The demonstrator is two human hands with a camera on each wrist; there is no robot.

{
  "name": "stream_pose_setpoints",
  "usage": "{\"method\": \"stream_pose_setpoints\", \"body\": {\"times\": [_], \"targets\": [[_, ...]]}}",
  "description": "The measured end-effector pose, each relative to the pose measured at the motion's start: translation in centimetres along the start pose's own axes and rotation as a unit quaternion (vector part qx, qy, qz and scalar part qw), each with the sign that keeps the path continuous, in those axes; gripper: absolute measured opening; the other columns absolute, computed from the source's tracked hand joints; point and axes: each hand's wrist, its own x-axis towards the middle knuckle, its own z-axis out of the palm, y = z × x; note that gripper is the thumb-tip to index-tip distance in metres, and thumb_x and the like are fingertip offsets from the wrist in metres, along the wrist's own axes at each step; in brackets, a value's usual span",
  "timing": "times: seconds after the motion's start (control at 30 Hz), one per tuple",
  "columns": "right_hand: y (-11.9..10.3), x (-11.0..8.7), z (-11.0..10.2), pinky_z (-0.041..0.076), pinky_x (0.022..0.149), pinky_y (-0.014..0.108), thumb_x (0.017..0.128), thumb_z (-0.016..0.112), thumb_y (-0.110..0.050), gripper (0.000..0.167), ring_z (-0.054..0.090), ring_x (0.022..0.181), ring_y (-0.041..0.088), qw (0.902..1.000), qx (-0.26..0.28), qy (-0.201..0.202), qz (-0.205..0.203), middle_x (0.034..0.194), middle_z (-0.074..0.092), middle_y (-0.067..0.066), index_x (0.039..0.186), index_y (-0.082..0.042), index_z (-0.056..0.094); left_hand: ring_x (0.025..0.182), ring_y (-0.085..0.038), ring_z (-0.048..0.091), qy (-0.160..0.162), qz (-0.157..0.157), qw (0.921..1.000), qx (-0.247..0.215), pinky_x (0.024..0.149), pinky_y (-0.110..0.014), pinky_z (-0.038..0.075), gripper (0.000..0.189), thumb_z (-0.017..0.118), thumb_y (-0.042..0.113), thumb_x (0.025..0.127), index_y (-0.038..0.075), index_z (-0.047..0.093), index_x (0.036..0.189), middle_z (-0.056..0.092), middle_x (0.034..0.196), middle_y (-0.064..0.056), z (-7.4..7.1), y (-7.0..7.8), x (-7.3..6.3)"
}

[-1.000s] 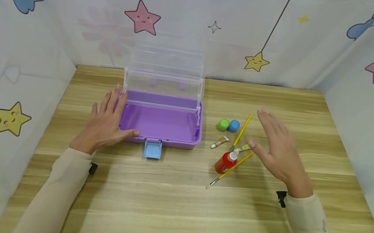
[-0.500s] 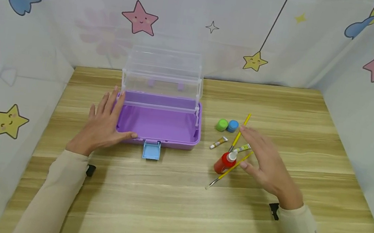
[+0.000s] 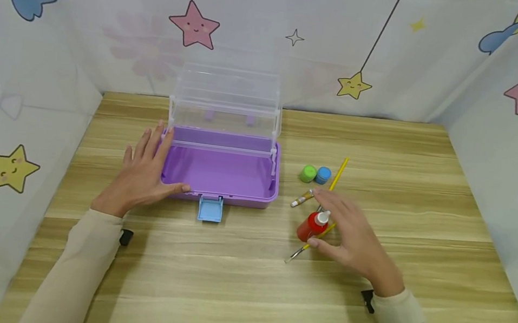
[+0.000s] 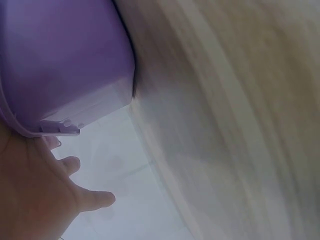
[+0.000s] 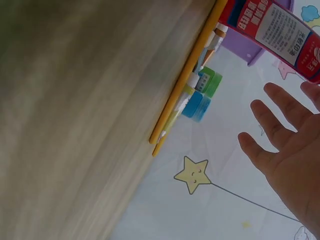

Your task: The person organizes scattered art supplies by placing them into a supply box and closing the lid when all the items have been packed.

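My left hand (image 3: 141, 176) rests with spread fingers on the left rim of a purple storage box (image 3: 220, 173), thumb along its front edge. The box's clear lid (image 3: 229, 89) stands raised at the back, and a light blue latch (image 3: 210, 210) hangs at the front. To the right, my right hand (image 3: 352, 236) reaches round a red bottle (image 3: 311, 227) with a white nozzle cap, thumb at its near side and fingers beyond it. In the right wrist view the fingers are extended, apart from the labelled bottle (image 5: 280, 35).
Beside the bottle lie two yellow-handled paintbrushes (image 3: 339, 172), one partly under my hand, and a small paint tube (image 3: 302, 198). A green paint pot (image 3: 308, 173) and a blue paint pot (image 3: 323, 175) stand behind. Another tube (image 5: 176, 107) shows in the right wrist view.
My right hand has moved left and toward me, from beyond the brushes to around the red bottle, covering the yellow-green tube. My left hand has stayed on the box.
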Motion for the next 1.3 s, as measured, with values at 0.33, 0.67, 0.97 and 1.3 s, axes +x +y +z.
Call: {"method": "stream_pose_setpoints", "body": {"times": [0.33,0.67,0.97,1.3], "targets": [[-0.6,-0.2,0.6,0.031,0.119,0.067,0.09,0.08,-0.038,0.08,0.047,0.146,0.033,0.9996,-0.014,0.0,0.024,0.157,0.054,0.007,0.16,-0.015,0.048,0.161,-0.047,-0.007,-0.003,-0.006,1.0,-0.006,0.113,-0.086,0.003,0.128,0.073,0.068,0.087,0.023,-0.013,0.17,-0.016,0.177,-0.009,0.0,0.0,0.0],[-0.8,-0.1,0.8,0.039,0.114,0.064,0.09,0.083,-0.031,0.058,0.058,0.132,0.031,0.9994,-0.022,0.004,0.027,0.14,0.067,0.007,0.14,-0.008,0.066,0.161,-0.047,-0.006,-0.003,-0.009,0.9999,-0.004,0.113,-0.087,0.005,0.129,0.074,0.067,0.086,0.023,-0.013,0.17,-0.013,0.178,-0.012,0.1,0.0,-0.1],[-0.7,0.0,0.8,0.058,0.094,0.053,0.089,0.085,-0.023,0.052,0.071,0.113,0.03,0.9995,-0.002,-0.008,0.03,0.123,0.074,0.007,0.134,-0.005,0.066,0.161,-0.048,-0.004,-0.002,-0.007,1.0,-0.003,0.113,-0.087,0.006,0.129,0.074,0.066,0.086,0.024,-0.013,0.17,-0.011,0.178,-0.013,0.0,0.1,0.0],[-0.6,0.2,1.1,0.058,0.094,0.048,0.086,0.08,-0.006,0.061,0.071,0.108,0.02,0.9968,0.063,-0.032,0.036,0.113,0.075,-0.002,0.143,-0.001,0.058,0.16,-0.05,-0.003,-0.002,-0.008,1.0,-0.001,0.112,-0.087,0.007,0.129,0.073,0.068,0.086,0.024,-0.013,0.17,-0.012,0.178,-0.011,0.1,0.0,0.1]]}}
